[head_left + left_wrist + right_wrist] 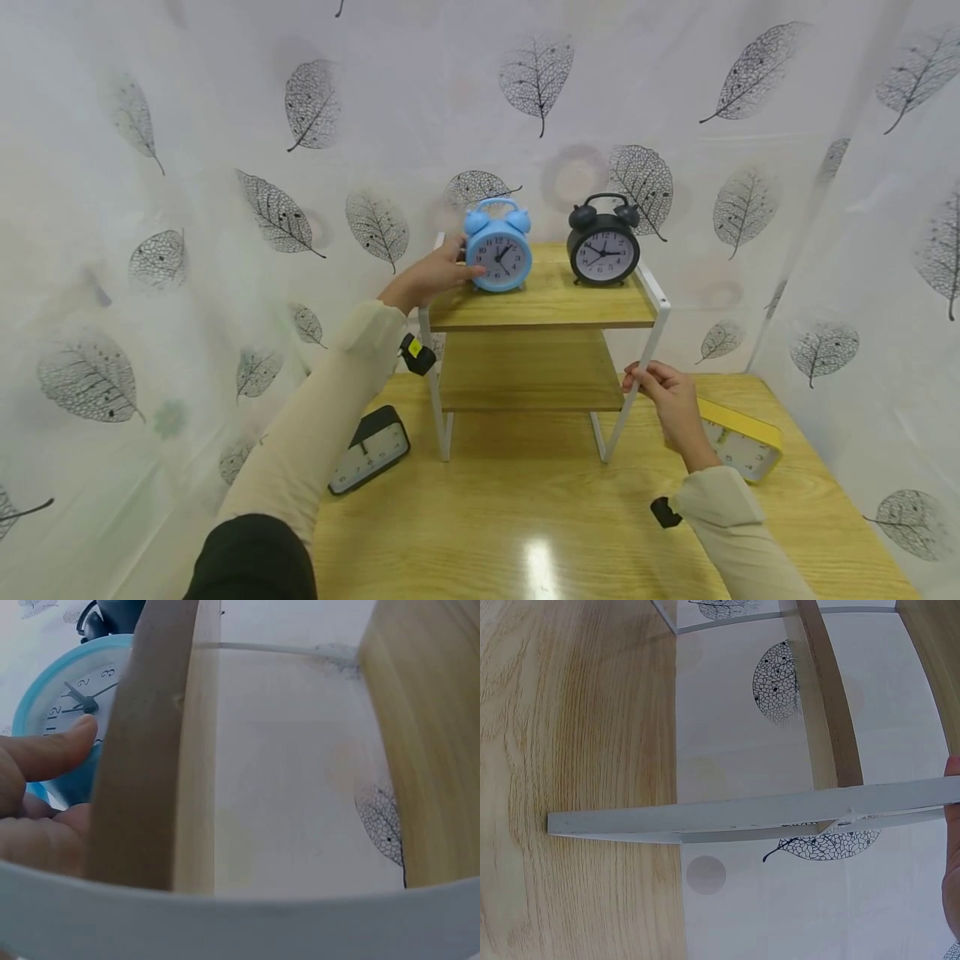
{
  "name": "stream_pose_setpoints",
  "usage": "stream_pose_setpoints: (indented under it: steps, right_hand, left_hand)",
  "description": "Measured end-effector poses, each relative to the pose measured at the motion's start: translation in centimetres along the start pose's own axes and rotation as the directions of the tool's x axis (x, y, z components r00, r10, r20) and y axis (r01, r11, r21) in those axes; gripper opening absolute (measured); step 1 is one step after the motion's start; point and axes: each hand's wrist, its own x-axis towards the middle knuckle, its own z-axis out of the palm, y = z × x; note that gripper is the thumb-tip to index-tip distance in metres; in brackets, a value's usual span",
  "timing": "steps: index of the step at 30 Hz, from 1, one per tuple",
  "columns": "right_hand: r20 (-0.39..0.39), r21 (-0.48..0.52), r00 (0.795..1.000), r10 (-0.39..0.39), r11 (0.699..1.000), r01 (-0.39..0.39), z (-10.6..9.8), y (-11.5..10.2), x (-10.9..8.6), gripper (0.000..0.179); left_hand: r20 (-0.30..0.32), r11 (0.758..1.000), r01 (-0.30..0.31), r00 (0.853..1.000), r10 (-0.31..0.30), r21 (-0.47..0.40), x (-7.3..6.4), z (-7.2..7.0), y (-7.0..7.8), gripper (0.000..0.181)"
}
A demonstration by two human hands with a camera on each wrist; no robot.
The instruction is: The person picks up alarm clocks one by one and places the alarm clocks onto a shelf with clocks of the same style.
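Note:
On the upper board of a two-tier wooden shelf point(540, 310) with white metal legs stands a light-blue twin-bell alarm clock point(498, 236). My left hand point(431, 277) grips its left side, thumb over the front of the dial and the other fingers behind. The left wrist view shows the thumb point(56, 754) lying across the clock's face point(56, 694). A black twin-bell alarm clock point(603, 254) stands to the right on the same board. Lower down, my right hand point(672, 408) holds the shelf's right front leg point(619, 433) between thumb and fingers.
A dark rectangular clock point(371, 450) leans on the wooden table point(480, 533) left of the shelf. At the right, partly behind my right wrist, lies a yellow-framed clock point(742, 442). Leaf-patterned curtains point(420, 100) enclose the back and sides.

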Motion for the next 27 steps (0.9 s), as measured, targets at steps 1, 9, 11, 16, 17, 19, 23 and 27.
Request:
stream_pose_setpoints:
  steps: [1,9,11,16,17,19,23,27]
  right_hand:
    - [0.001,0.000,1.000,0.000,1.000,0.000,-0.01,0.01,0.01,0.033]
    - [0.002,-0.004,1.000,0.003,1.000,-0.003,-0.07,0.14,0.04,0.032]
    - [0.003,-0.009,1.000,0.003,1.000,-0.002,-0.09,0.17,0.04,0.033]
    - [0.002,-0.012,1.000,-0.001,1.000,0.001,-0.14,0.18,0.02,0.029]
    - [0.000,-0.009,1.000,-0.002,1.000,0.002,-0.13,0.17,0.02,0.028]
    - [-0.001,-0.004,1.000,-0.003,1.000,0.003,-0.10,0.16,0.02,0.028]
    - [0.003,0.003,1.000,-0.004,1.000,0.004,-0.02,0.16,0.02,0.034]
    - [0.001,0.002,1.000,-0.004,1.000,0.004,-0.05,0.20,-0.03,0.027]
  left_hand:
    - [0.000,1.000,0.004,1.000,-0.004,0.012,0.02,-0.01,0.02,0.064]
    - [0.014,0.995,0.037,0.999,-0.038,0.091,0.17,-0.13,0.18,0.073]
    - [0.018,0.995,0.043,0.999,-0.045,0.094,0.18,-0.13,0.23,0.074]
    - [0.010,0.994,0.053,0.998,-0.054,0.091,0.06,-0.04,0.42,0.075]
    - [0.007,0.995,0.054,0.998,-0.055,0.085,0.03,-0.02,0.45,0.075]
    - [0.001,0.995,0.059,0.998,-0.059,0.077,0.00,-0.01,0.46,0.073]
    - [-0.016,0.997,0.065,0.998,-0.064,0.046,-0.05,0.00,0.33,0.073]
    - [-0.030,1.000,0.021,0.999,-0.021,0.007,-0.22,0.22,0.28,0.084]
